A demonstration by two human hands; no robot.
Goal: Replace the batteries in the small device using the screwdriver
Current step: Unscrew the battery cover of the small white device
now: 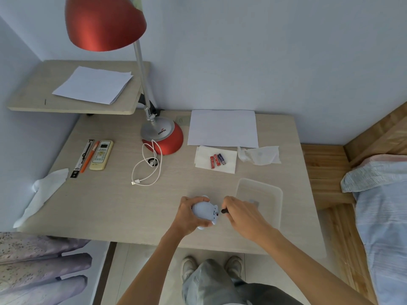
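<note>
A small pale-blue rounded device [206,211] lies near the table's front edge, gripped from the left by my left hand [189,215]. My right hand [240,213] holds a small dark screwdriver [224,210], and its tip meets the device's right side. Three batteries [217,160], two red and one dark blue, rest on a white tissue behind the hands. The screwdriver's handle is mostly hidden in my fingers.
A clear plastic tray [267,192] sits just right of my right hand. A red desk lamp [164,135], a white cable [147,168], a remote control [101,154], pens, paper sheets and crumpled tissues lie further back. A bed stands on the right.
</note>
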